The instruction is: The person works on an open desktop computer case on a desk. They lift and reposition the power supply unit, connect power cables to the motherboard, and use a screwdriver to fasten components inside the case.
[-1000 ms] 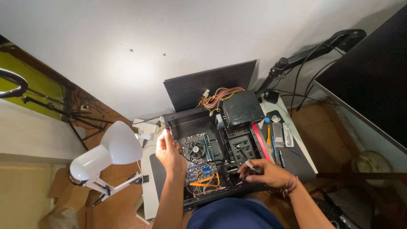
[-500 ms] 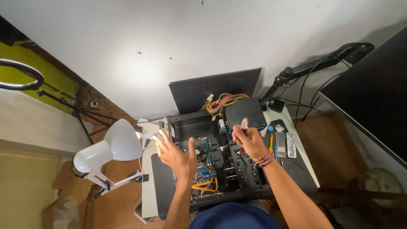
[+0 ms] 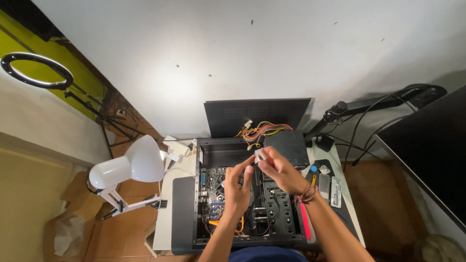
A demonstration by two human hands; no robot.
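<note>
An open black computer case (image 3: 204, 233) lies flat on the white desk (image 3: 167, 223), its green motherboard (image 3: 213, 194) showing. My right hand (image 3: 281, 170) is raised above the case and pinches a small white connector (image 3: 259, 155) between its fingertips. My left hand (image 3: 238, 187) hovers just left of it, palm up, fingers reaching toward the connector and touching or nearly touching it. A bundle of yellow, red and black wires (image 3: 262, 131) comes out by the black power supply (image 3: 289, 145) at the case's far end.
The removed black side panel (image 3: 255, 114) leans against the white wall. A white desk lamp (image 3: 128, 167) stands at left, a ring light (image 3: 36, 70) behind it. A black monitor (image 3: 427, 150) on an arm is at right. Small tools (image 3: 330, 187) lie right of the case.
My right hand has lifted from the case's near right part and now holds the small white connector above it. My left hand has risen off the motherboard to meet it.
</note>
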